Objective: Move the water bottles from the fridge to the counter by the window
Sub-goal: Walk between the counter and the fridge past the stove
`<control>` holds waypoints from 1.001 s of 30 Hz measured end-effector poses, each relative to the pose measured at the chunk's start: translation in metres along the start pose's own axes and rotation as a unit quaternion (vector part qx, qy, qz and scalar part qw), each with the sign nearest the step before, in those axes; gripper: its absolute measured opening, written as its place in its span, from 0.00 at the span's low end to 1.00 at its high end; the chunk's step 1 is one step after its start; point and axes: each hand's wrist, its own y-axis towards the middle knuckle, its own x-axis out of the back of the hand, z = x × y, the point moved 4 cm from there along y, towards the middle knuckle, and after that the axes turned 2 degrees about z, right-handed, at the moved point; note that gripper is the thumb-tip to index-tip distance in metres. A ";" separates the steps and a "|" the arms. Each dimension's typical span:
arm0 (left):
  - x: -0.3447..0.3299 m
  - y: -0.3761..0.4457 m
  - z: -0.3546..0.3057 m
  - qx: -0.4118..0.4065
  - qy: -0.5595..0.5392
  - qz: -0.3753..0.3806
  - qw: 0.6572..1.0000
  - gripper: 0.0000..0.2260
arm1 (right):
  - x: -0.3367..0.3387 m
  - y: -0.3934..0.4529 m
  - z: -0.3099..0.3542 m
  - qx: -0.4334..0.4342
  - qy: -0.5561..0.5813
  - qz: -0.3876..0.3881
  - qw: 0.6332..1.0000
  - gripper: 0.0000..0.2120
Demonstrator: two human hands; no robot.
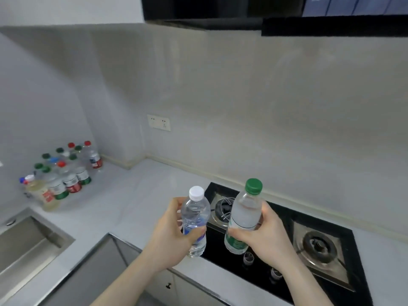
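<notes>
Clear plastic bottles (196, 219); brushed-metal sink (26, 244); glossy hob (260, 268).

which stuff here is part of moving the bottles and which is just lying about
Part of the job:
- clear white-capped water bottle, gripped by the left hand
- clear green-capped water bottle, gripped by the right hand
- cluster of capped bottles standing on the pale grey counter

Just there:
- black gas hob
- steel sink
- wall socket

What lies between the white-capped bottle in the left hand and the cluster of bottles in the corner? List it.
In the head view, only bare grey counter lies between the white-capped bottle in the left hand and the bottle cluster.
</notes>
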 end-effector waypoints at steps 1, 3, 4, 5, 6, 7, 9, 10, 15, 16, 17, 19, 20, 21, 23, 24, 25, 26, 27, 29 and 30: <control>0.010 0.009 0.011 0.008 0.004 -0.007 1.000 0.23 | -0.014 0.016 0.001 0.006 0.005 0.016 1.000 0.31; 0.027 0.023 0.023 0.025 0.015 -0.024 0.999 0.24 | -0.036 0.043 0.002 0.011 0.016 0.049 0.999 0.32; 0.034 0.029 0.029 0.030 0.022 -0.032 0.999 0.25 | -0.046 0.053 0.003 0.011 0.018 0.064 0.998 0.33; 0.043 0.037 0.035 0.032 0.030 -0.040 0.998 0.26 | -0.056 0.066 0.002 0.017 0.018 0.076 0.997 0.33; 0.051 0.044 0.039 0.033 0.038 -0.048 0.998 0.28 | -0.064 0.077 0.003 0.022 0.018 0.085 0.996 0.33; 0.059 0.050 0.045 0.038 0.043 -0.055 0.997 0.29 | -0.073 0.089 0.004 0.028 0.015 0.096 0.995 0.32; 0.078 0.066 0.060 0.047 0.047 -0.072 0.995 0.29 | -0.096 0.118 0.007 0.039 0.011 0.121 0.992 0.29; 0.087 0.072 0.067 0.050 0.048 -0.079 0.994 0.29 | -0.107 0.130 0.008 0.047 0.011 0.134 0.990 0.29; 0.128 0.084 0.102 0.074 0.081 -0.129 0.986 0.27 | -0.162 0.177 0.007 0.049 0.014 0.180 0.982 0.26; 0.136 0.085 0.109 0.079 0.087 -0.138 0.983 0.27 | -0.174 0.183 0.009 0.050 0.009 0.196 0.979 0.25; 0.145 0.084 0.117 0.088 0.091 -0.148 0.981 0.26 | -0.187 0.189 0.011 0.052 0.002 0.212 0.976 0.25; 0.164 0.084 0.132 0.103 0.097 -0.166 0.976 0.26 | -0.213 0.202 0.015 0.062 -0.011 0.235 0.970 0.24; 0.171 0.086 0.138 0.109 0.102 -0.171 0.974 0.27 | -0.223 0.208 0.017 0.066 -0.013 0.242 0.968 0.24; 0.180 0.086 0.148 0.118 0.106 -0.179 0.971 0.28 | -0.235 0.214 0.019 0.068 -0.019 0.255 0.964 0.25; 0.196 0.089 0.167 0.131 0.110 -0.188 0.967 0.29 | -0.261 0.224 0.019 0.072 -0.029 0.271 0.959 0.25; 0.204 0.092 0.176 0.138 0.113 -0.191 0.965 0.29 | -0.273 0.229 0.020 0.072 -0.033 0.276 0.958 0.26; 0.212 0.094 0.186 0.146 0.116 -0.193 0.963 0.28 | -0.284 0.232 0.020 0.069 -0.035 0.280 0.957 0.26; 0.221 0.098 0.195 0.152 0.119 -0.194 0.962 0.28 | -0.296 0.235 0.020 0.068 -0.038 0.279 0.957 0.26; 0.228 0.101 0.204 0.159 0.122 -0.192 0.961 0.28 | -0.305 0.238 0.019 0.065 -0.041 0.279 0.957 0.27; 0.244 0.109 0.223 0.173 0.127 -0.182 0.960 0.28 | -0.328 0.245 0.017 0.053 -0.045 0.277 0.958 0.26; 0.252 0.113 0.233 0.180 0.129 -0.176 0.959 0.28 | -0.340 0.249 0.016 0.044 -0.048 0.274 0.960 0.26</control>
